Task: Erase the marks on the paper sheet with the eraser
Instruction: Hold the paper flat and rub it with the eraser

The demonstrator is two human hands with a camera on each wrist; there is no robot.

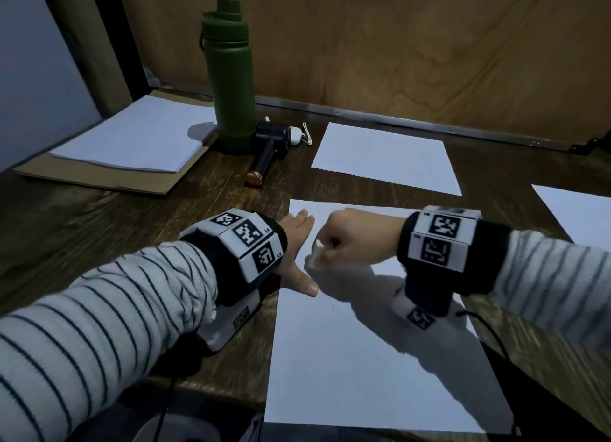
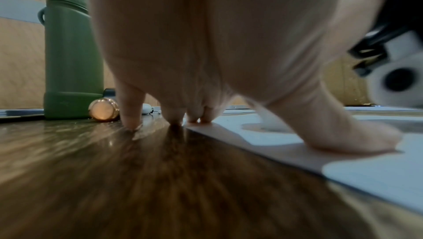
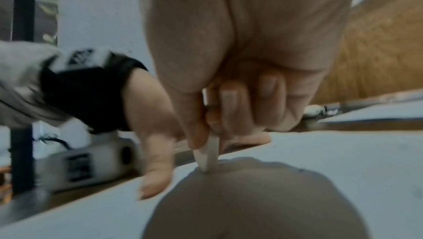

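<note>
A white paper sheet (image 1: 347, 352) lies on the dark wooden table in front of me. My right hand (image 1: 350, 239) pinches a thin white eraser (image 1: 315, 258) between thumb and fingers, and its lower tip (image 3: 207, 168) touches the sheet near the upper left part. My left hand (image 1: 297, 246) lies flat with straight fingers on the sheet's left edge; the thumb (image 2: 357, 140) presses the paper while the little finger (image 2: 131, 116) rests on the wood. A tiny dark mark (image 1: 333, 308) shows on the sheet below the left thumb.
A green bottle (image 1: 231, 77) stands behind the hands, with a black cylindrical device (image 1: 267, 150) lying beside it. A paper stack on a brown folder (image 1: 132, 137) is at the back left. Two more white sheets (image 1: 386, 158) lie at the back and right (image 1: 578, 213).
</note>
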